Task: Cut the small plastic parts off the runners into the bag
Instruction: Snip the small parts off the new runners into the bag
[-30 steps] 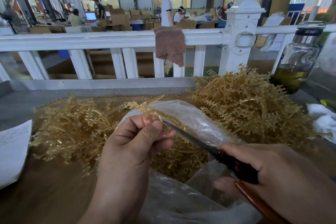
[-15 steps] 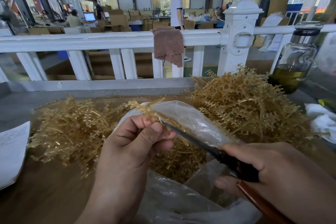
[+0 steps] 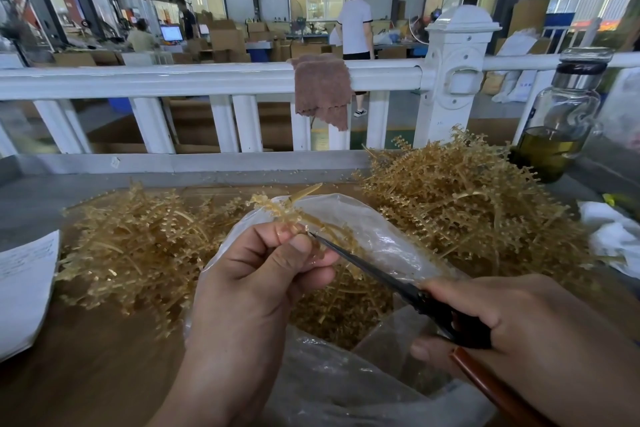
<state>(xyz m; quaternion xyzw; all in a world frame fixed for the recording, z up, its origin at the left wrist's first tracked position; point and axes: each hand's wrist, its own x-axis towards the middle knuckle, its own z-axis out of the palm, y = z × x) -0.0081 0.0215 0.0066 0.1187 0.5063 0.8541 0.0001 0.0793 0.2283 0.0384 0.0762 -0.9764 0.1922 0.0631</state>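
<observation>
Pinching one runner (image 3: pixel 294 215) in the left hand (image 3: pixel 256 288), holding it above the open bag (image 3: pixel 381 239) at centre. Gripping scissors (image 3: pixel 374 270) in the right hand (image 3: pixel 519 333), tip aiming toward 10 o'clock, sitting just beside the left thumb. Risking a nicked thumb through snipping that close; risking parts springing past the bag mouth into the left heap (image 3: pixel 138 246) or right heap (image 3: pixel 467 201). Finding nothing legible: printed sheet (image 3: pixel 24 288) at 8 o'clock too small, bottle (image 3: pixel 561 114) at 2 o'clock showing no readable label.
</observation>
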